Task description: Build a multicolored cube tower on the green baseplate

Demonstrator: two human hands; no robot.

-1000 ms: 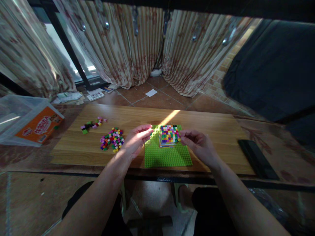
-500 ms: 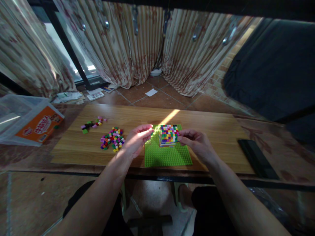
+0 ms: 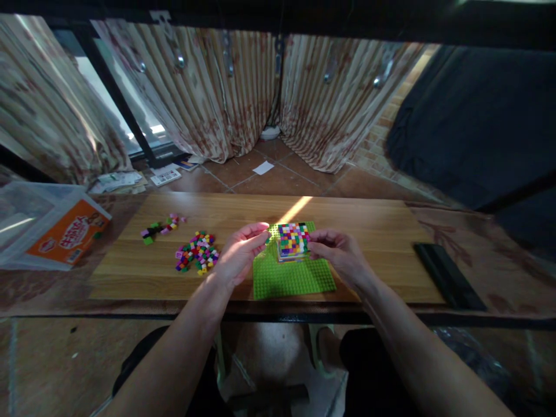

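A green studded baseplate [image 3: 293, 277] lies on a wooden board [image 3: 369, 231]. On its far half stands a square block of small many-coloured bricks [image 3: 292, 240], a few layers high. My right hand [image 3: 336, 255] has its fingers curled, with the fingertips pinched against the block's right edge. My left hand [image 3: 240, 252] hovers just left of the block, fingers loosely bent and slightly apart, holding nothing that I can see. A pile of loose coloured bricks [image 3: 196, 252] lies left of my left hand, and a smaller row of bricks [image 3: 161, 226] lies farther back left.
A clear plastic box with an orange label [image 3: 52, 231] lies at the left edge. A black flat device [image 3: 447, 275] rests at the right end of the table. Curtains, papers on the tiled floor and a dark cloth lie beyond the table.
The view has tilted slightly, so everything sits a little lower and to the left. My right hand has closed in on the block's right edge. My left hand has hardly moved.
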